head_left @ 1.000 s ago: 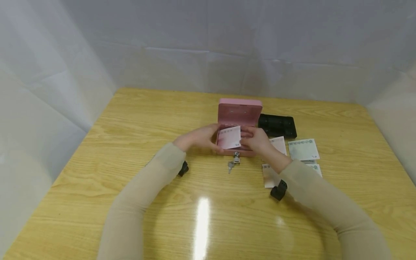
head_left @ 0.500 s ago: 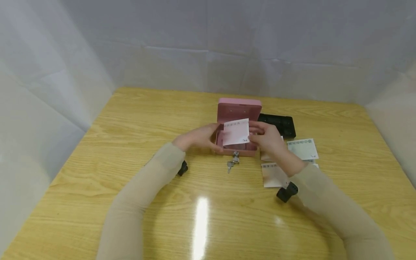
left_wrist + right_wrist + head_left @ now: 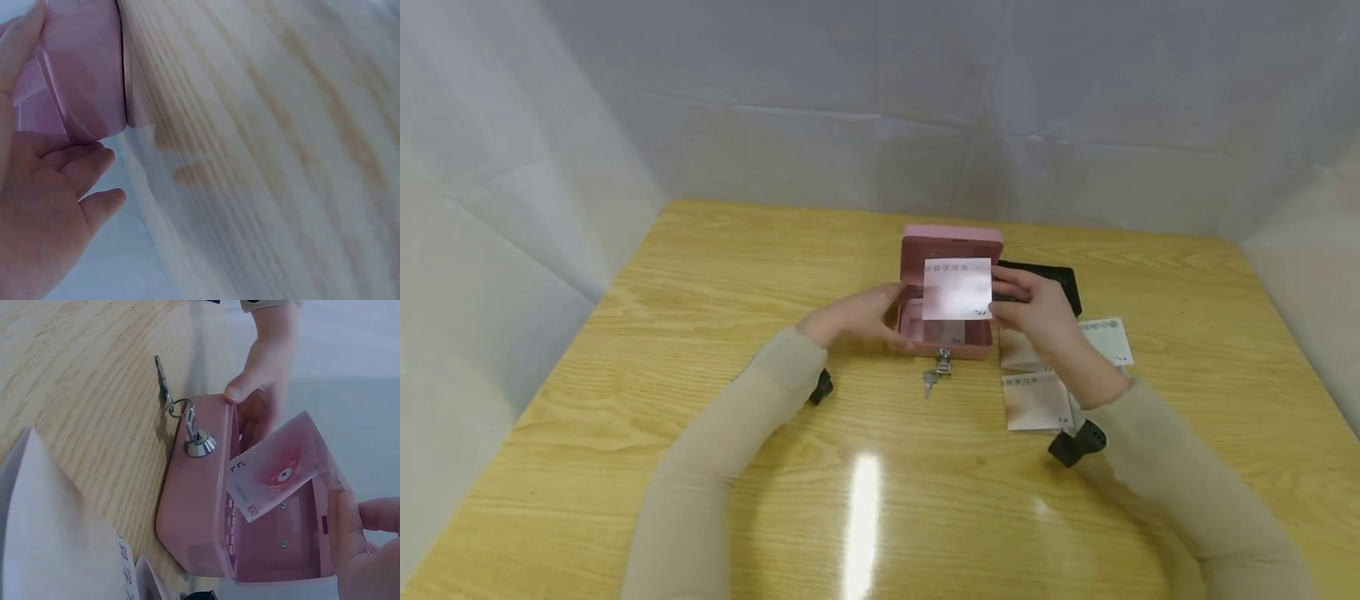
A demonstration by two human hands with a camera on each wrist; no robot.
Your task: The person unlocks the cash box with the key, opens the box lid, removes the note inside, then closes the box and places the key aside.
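Only unreadable print marks the pinched banknote (image 3: 957, 288).

Open cash box (image 3: 950, 287) mid-table (image 3: 700, 333), tray (image 3: 1052, 283) behind-right, notes (image 3: 1037, 400) right, keys (image 3: 934, 377) in front.

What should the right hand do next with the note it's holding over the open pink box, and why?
Probably carry the banknote to the right and lay it with the loose notes on the table. The right hand pinches it clear above the open pink cash box, which the left hand steadies; another note seems to remain inside.
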